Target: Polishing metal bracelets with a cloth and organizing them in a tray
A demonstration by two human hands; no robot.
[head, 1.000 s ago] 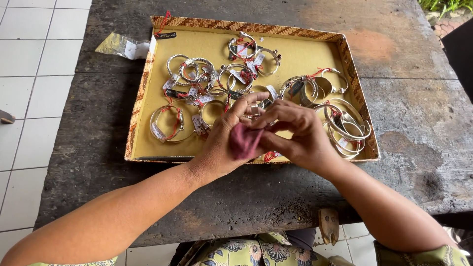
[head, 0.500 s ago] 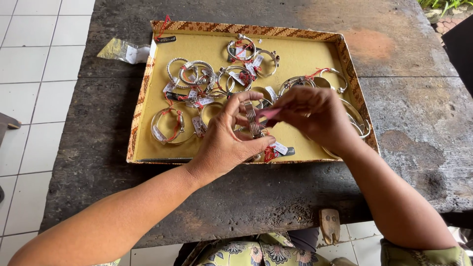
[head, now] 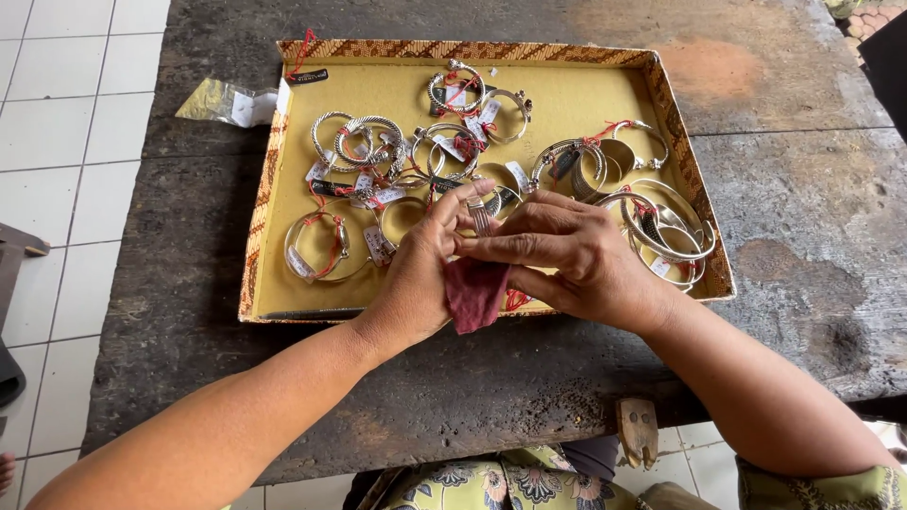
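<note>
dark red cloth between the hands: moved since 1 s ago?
Yes. The dark red cloth has dropped from beside the silver bangles to hang over the near patterned rim of the yellow tray, under the left hand.

Left hand (head: 416, 283) and right hand (head: 576, 260) meet, fingers pinched together.

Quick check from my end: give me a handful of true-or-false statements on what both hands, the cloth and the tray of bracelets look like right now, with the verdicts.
1. Both hands meet over the near edge of the tray. True.
2. The left hand and the right hand hold a dark red cloth between them. True.
3. The tray is empty. False: many silver bracelets with red strings and small tags lie in it.
4. A silver piece shows at the fingertips, above the cloth. True.
5. The tray sits on white tiles. False: it sits on a dark, worn table; the white tiled floor lies beside the table.
</note>
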